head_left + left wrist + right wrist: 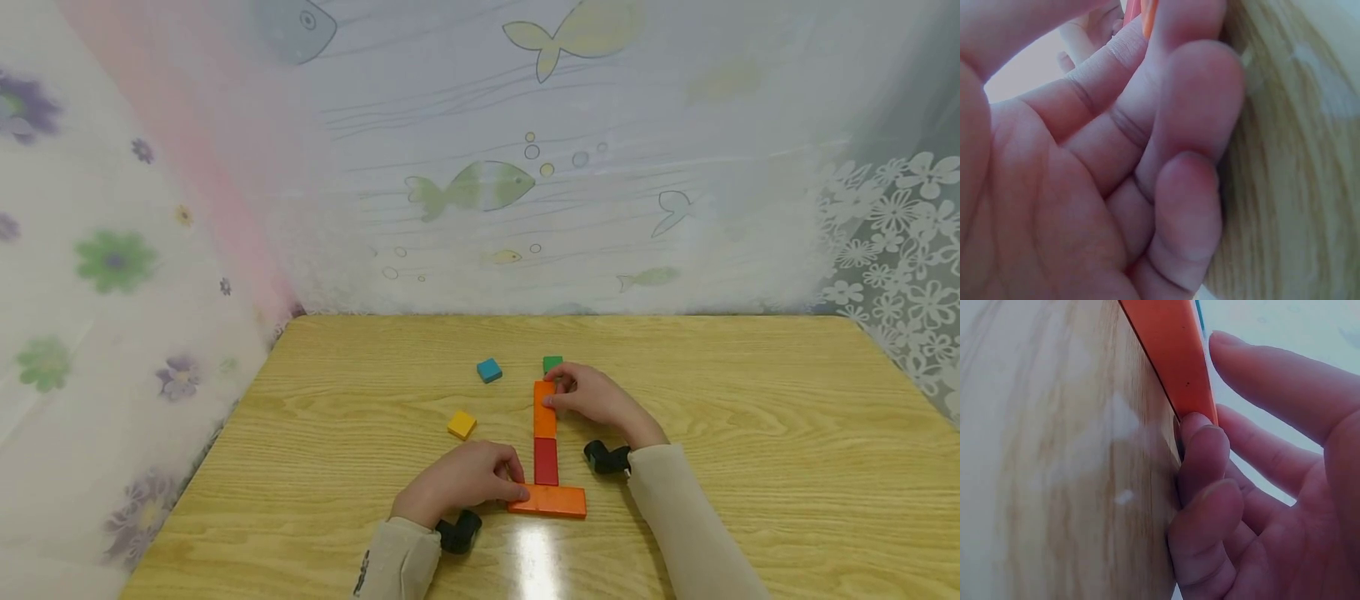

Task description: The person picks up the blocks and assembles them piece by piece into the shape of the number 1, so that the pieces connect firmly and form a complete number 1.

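Note:
A long orange block (558, 502) lies crosswise on the table, and my left hand (465, 477) pinches its left end between thumb and fingers. From its middle a red block (546, 462) runs away from me. Beyond that, in line, lies a second orange block (544, 425), its far end held by my right hand (597, 400), thumb on top. In the right wrist view, curled fingertips rest against the side of the orange block (1175, 353). Just past it a green block (552, 362) shows partly behind the right fingers. The left wrist view is mostly palm and curled fingers (1200, 100).
A blue square block (490, 371) lies at the back, left of the line of blocks. Nearer me is a yellow square block (462, 425). The wooden table (360, 400) ends at a patterned curtain (465, 275). Black wrist cameras (459, 533) hang below both wrists.

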`<state>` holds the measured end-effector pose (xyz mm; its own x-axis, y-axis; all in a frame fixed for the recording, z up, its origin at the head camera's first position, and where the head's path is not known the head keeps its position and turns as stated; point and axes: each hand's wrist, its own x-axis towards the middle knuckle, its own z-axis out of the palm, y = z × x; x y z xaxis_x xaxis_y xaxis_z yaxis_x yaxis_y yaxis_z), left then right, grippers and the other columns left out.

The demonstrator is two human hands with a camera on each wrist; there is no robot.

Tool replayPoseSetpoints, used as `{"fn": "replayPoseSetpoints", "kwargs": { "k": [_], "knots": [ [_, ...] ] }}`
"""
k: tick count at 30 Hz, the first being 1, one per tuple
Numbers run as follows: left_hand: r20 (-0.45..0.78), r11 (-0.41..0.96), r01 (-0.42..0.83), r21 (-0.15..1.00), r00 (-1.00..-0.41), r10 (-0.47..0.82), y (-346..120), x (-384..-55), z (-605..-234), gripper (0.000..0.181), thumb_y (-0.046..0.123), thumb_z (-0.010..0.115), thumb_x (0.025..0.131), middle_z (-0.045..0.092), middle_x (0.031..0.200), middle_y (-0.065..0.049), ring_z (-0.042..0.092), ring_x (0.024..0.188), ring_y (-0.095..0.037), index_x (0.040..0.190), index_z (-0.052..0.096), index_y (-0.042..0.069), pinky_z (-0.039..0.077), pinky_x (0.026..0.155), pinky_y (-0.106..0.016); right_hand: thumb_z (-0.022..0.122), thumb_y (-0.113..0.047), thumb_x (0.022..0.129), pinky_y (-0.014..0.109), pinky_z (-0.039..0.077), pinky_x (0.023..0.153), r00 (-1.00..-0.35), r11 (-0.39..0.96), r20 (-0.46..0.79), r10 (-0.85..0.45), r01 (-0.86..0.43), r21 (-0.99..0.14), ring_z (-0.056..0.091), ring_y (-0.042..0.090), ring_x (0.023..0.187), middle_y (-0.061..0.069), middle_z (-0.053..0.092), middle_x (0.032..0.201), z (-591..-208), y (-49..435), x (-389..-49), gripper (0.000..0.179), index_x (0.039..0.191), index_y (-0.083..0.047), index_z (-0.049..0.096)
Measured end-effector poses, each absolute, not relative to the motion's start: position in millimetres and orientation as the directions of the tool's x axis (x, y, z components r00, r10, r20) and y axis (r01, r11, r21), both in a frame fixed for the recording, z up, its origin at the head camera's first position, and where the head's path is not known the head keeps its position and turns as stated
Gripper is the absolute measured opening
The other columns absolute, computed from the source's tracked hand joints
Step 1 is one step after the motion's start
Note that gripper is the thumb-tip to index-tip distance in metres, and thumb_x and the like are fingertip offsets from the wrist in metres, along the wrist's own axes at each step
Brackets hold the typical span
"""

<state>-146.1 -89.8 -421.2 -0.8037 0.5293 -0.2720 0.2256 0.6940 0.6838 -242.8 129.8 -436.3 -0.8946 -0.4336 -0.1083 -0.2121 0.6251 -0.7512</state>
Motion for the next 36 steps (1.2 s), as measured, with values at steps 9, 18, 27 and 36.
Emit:
{"fn": "replayPoseSetpoints", "kwargs": {
  "k": [9, 18, 27, 36],
  "knots": [
    [-0.289, 0.694, 0.206, 0.690, -0.800, 0.525, -89.5, -145.8, -420.6, 0.014, 0.036, 0.067, 0.078, 0.056, 0.064, 0.007, 0.046, 0.054, -0.008, 0.079, 0.060, 0.023, 0.036, 0.052, -0.023, 0.055, -0.035, 0.088, 0.034, 0.044, 0.058, -0.894, 0.531, -0.109, -0.434, -0.156, -0.833, 0.051, 0.022, 0.065, 0.008, 0.056, 0.090, -439.4, 138.1, -244.9, 0.037, 0.115, -0.010, 0.054],
    [-0.285, 0.684, 0.203, 0.701, -0.799, 0.529, -89.9, -147.1, -421.8, 0.013, 0.035, 0.067, 0.078, 0.057, 0.065, 0.008, 0.047, 0.056, -0.008, 0.079, 0.061, 0.023, 0.037, 0.053, -0.023, 0.050, -0.032, 0.091, 0.034, 0.046, 0.063, -0.927, 0.491, -0.067, -0.369, -0.133, -0.861, 0.053, 0.024, 0.070, 0.010, 0.056, 0.089, -443.3, 149.5, -248.5, 0.033, 0.114, -0.008, 0.054],
    [-0.292, 0.668, 0.188, 0.720, -0.791, 0.537, -92.0, -147.2, -422.1, 0.013, 0.036, 0.066, 0.079, 0.057, 0.067, 0.008, 0.047, 0.058, -0.009, 0.080, 0.061, 0.024, 0.037, 0.054, -0.025, 0.050, -0.028, 0.091, 0.035, 0.047, 0.074, -0.941, 0.413, -0.091, -0.326, -0.055, -0.909, 0.057, 0.025, 0.083, 0.017, 0.050, 0.111, -443.5, 152.0, -250.2, 0.049, 0.133, -0.006, 0.036],
    [-0.296, 0.675, 0.191, 0.713, -0.791, 0.536, -91.5, -147.1, -419.9, 0.013, 0.035, 0.067, 0.078, 0.058, 0.067, 0.008, 0.047, 0.058, -0.008, 0.079, 0.061, 0.023, 0.038, 0.055, -0.024, 0.051, -0.022, 0.091, 0.033, 0.048, 0.070, -0.933, 0.405, -0.069, -0.354, -0.086, -0.910, 0.054, 0.026, 0.079, 0.017, 0.046, 0.116, -443.5, 152.9, -256.7, 0.049, 0.134, -0.006, 0.035]
  ]
}}
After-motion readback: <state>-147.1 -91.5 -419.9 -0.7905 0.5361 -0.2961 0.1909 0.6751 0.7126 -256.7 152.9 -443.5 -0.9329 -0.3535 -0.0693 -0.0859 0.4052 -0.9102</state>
